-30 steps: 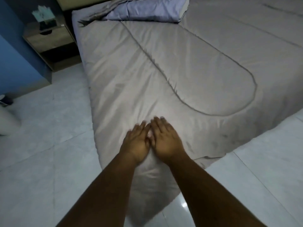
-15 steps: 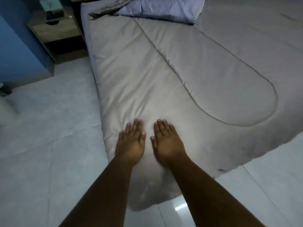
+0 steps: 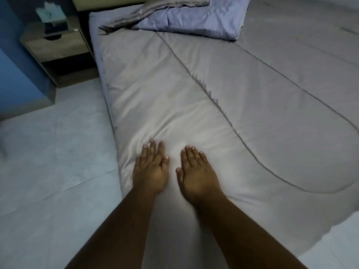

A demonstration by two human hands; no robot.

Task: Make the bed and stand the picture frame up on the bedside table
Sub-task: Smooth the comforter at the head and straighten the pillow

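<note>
A grey quilted duvet (image 3: 213, 90) covers the bed and hangs over its near corner. My left hand (image 3: 151, 167) and my right hand (image 3: 196, 171) lie flat on it near that corner, palms down, fingers straight, a small gap between them. A lilac pillow (image 3: 196, 18) with a bunched grey cloth (image 3: 155, 10) on it lies at the head of the bed. The wooden bedside table (image 3: 56, 47) stands at the far left, with a dim pale object (image 3: 49, 13) on top; I cannot tell whether that is the picture frame.
A blue wall (image 3: 17, 74) runs along the left behind the bedside table. Pale tiled floor (image 3: 54, 171) stretches to the left of the bed and shows again at the lower right corner. A beige headboard (image 3: 108, 0) is at the top edge.
My hands have slid apart on the duvet, from touching to a small gap, and further up the bed. The view has moved closer to the bed's head.
</note>
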